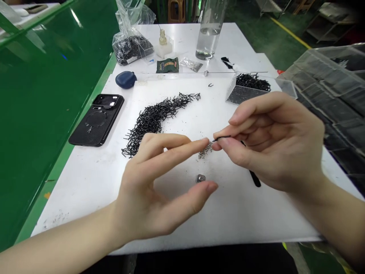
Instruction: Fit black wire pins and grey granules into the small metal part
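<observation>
My right hand (270, 140) pinches a small thin black bent piece (221, 138) between thumb and fingertips. Close by, my left hand (162, 182) has its thumb spread away from its fingers, and its index fingertip comes near the piece's end; whether they touch I cannot tell. Under the fingertips lies a small heap of tiny metal bits (204, 151). A small shiny metal block (200, 178) sits below the heap. Behind my left hand a long pile of black bent pieces (155, 118) curves over the white table. A black stick-like tool (254, 178) is partly hidden by my right hand.
A black phone (97, 121) and a blue rounded case (126, 80) lie at left. A clear tray (242, 95) holds more black pieces. Farther back stand a bag of black parts (129, 47), a dropper bottle (162, 38) and a water container (209, 40). Clear-lidded boxes (316, 72) stand right.
</observation>
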A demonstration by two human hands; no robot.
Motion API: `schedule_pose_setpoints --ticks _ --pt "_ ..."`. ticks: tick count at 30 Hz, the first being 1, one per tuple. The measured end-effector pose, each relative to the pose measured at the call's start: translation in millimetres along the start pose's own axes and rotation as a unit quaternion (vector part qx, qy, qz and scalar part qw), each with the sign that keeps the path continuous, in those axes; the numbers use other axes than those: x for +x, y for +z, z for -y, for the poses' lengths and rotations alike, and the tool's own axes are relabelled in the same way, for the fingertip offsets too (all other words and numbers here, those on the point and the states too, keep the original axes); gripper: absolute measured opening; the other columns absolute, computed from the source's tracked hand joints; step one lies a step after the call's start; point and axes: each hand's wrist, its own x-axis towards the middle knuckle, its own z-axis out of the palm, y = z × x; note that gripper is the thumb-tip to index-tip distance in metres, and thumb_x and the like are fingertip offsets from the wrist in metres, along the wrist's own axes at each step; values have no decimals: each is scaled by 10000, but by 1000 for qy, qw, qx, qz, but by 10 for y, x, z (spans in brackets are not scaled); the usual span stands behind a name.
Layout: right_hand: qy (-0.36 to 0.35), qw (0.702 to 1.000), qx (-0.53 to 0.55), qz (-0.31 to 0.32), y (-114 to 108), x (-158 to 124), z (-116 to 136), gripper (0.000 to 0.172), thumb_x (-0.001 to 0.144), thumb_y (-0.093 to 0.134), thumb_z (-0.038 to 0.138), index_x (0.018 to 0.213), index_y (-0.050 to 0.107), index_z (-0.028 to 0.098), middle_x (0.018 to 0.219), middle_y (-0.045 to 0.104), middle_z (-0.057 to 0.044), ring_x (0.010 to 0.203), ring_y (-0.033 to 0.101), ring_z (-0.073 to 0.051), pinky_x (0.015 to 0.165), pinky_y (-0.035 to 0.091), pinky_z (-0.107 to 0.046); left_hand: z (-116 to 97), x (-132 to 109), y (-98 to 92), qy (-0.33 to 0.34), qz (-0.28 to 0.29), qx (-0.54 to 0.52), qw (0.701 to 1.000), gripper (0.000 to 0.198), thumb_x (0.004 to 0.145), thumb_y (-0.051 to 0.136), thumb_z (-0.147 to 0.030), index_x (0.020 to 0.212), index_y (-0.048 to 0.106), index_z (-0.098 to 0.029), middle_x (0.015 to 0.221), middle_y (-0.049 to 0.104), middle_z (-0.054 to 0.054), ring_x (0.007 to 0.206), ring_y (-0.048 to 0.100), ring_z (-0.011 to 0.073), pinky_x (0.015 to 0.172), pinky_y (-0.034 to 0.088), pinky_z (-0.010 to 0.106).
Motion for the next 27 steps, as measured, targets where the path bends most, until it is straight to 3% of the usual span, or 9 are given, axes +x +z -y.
schedule_pose_setpoints --ticks 6,11,23,27 --pt "-5 1000 6 5 8 1 3 454 771 767 -67 1048 751 293 799 803 64 716 792 -159 555 637 -259 9 5 -29 -18 52 -71 996 621 836 827 -182 1427 707 -330 1262 724 83 1123 658 289 987 519 453" --pt "4 1000 14 0 12 2 7 433 771 784 -56 1027 737 291 818 809 62 727 801 -155 579 646 -250 25 -1 -51 -48 62 -109 991 615 869 782 -153 1443 694 -355 1325 708 87 1208 634 303 1107 510 497" --pt "23 997 65 15 1 -8 -29 380 787 781 -27 999 716 281 821 805 36 723 804 -187 601 641 -276 79 1 -68 -8 106 -130 986 743 862 669 6 1547 591 -270 1399 636 92 1262 584 233 1179 493 367" --pt "44 997 58 30 -20 12 -13 290 802 819 51 955 672 249 822 782 33 717 786 -151 604 607 -244 67 -11 -97 -43 129 -106 985 675 979 555 -13 1552 566 -369 1408 620 34 1271 576 177 1151 502 287"
